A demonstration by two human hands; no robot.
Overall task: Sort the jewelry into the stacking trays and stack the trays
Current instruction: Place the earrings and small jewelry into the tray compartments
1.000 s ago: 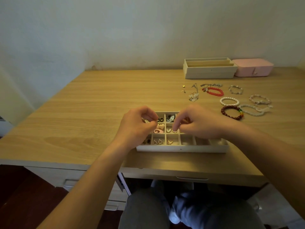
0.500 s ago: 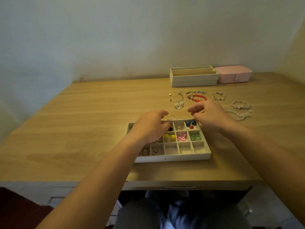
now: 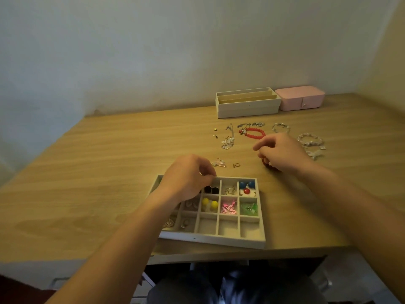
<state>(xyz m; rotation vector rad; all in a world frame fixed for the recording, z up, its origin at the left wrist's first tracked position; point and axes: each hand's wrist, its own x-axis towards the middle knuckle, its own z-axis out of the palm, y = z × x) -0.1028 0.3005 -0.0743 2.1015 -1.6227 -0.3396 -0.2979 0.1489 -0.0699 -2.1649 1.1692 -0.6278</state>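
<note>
The wooden desk (image 3: 109,172) fills the middle of the frame. The compartment tray (image 3: 219,239) sits at lower centre, close to the near edge. Most of its cells hold earrings in black, blue, yellow, pink and green, and three cells in the near row on the right look bare.

The other stacking trays (image 3: 247,108) are against the wall at upper right, one on top of another, with a pink box (image 3: 300,100) just beside them.

My left hand (image 3: 188,176) hovers over the tray's far left corner with its fingers curled and the tips drawn together. I cannot tell whether it is pinching something small. My right hand (image 3: 282,152) is right of centre, curled over a dark bead bracelet (image 3: 266,163). Only a few beads show under my fingers, so I cannot say whether I am gripping it.

Further back lie a red bracelet (image 3: 255,133), pale bracelets (image 3: 310,139) and a silver dangling piece (image 3: 228,141). Just beyond the tray's far edge are a clear earring (image 3: 219,163) and a small gold piece (image 3: 236,165).

I judge I am still sorting small pieces, with the bracelets and the stacking yet to come. Next I need a fine fingertip pinch on one of those two small pieces, then a drop into a bare cell. The bracelets look too big for these cells and should suit the long slots in the far trays.
</note>
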